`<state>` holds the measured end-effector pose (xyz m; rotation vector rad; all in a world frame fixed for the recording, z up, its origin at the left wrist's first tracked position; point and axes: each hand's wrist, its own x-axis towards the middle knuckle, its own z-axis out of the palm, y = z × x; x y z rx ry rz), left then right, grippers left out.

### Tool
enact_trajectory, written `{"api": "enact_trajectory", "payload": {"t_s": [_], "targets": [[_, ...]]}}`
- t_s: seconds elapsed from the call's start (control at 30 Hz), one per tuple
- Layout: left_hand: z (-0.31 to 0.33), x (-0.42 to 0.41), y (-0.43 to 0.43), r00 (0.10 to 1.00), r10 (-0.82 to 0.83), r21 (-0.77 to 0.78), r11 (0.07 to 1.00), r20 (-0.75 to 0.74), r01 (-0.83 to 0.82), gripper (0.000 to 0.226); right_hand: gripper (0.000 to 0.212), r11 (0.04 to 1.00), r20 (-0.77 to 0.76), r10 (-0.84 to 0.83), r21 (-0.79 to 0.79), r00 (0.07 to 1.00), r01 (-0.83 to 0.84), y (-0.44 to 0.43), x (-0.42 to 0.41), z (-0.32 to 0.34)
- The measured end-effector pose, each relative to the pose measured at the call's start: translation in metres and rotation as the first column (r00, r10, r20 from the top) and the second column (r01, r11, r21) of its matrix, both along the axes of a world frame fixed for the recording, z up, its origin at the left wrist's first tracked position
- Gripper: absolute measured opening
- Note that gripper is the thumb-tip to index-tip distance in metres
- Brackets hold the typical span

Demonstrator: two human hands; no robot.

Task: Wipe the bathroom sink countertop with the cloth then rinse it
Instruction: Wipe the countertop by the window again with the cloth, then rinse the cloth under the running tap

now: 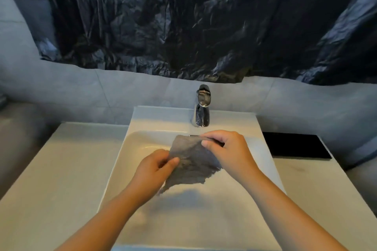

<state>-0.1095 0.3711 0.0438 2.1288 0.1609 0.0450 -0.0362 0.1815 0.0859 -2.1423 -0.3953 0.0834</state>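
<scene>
And here we are over the sink (122, 149), both hands out in front, with the grey cloth (191, 161) stretched between them above the white basin. The left hand (157, 167) has its thumb and curled fingers pinched on the cloth's near left edge, and the right hand (226, 149) pinches the far upper corner, fingers bent round it, so neither hand is free. Held this way the cloth spreads into a slanted sheet, its top corner high on the right and its ragged lower edge hanging down towards the basin floor, where we see its shadow. That spread makes sense to us: an opened cloth takes water across its whole face, and holding it over the basin lets the drips fall inside and not on the desk (61, 169). The chrome tap (202, 108) stands just behind, with the cloth's top edge near its spout, the right hand closest to it. We can't make out any stream of water, so we can't tell whether the tap is running. The cloth sits between the two hands, touching both, clear of the desk on either side and apparently not resting on the basin. Off to the right a black mat (295, 145) lies flat on the desk, well apart from the action, and a black plastic sheet (183, 16) hangs on the wall above. By our reckoning this is the rinsing part of the job, with the wiping likely behind us.
</scene>
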Motion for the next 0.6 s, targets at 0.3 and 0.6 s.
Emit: {"api": "enact_trajectory", "payload": {"t_s": [0.3, 0.6], "targets": [[-0.003, 0.002, -0.008, 0.987, 0.138, 0.072, 0.989, -0.083, -0.132, 0.027, 0.020, 0.994, 0.071, -0.079, 0.078, 0.994, 0.073, -0.014, 0.034, -0.003], [-0.008, 0.006, 0.008, 0.985, 0.143, 0.143, 0.981, -0.092, -0.129, 0.026, 0.025, 0.996, -0.295, -0.009, 0.084, 0.955, 0.036, 0.017, 0.088, 0.029]]}}
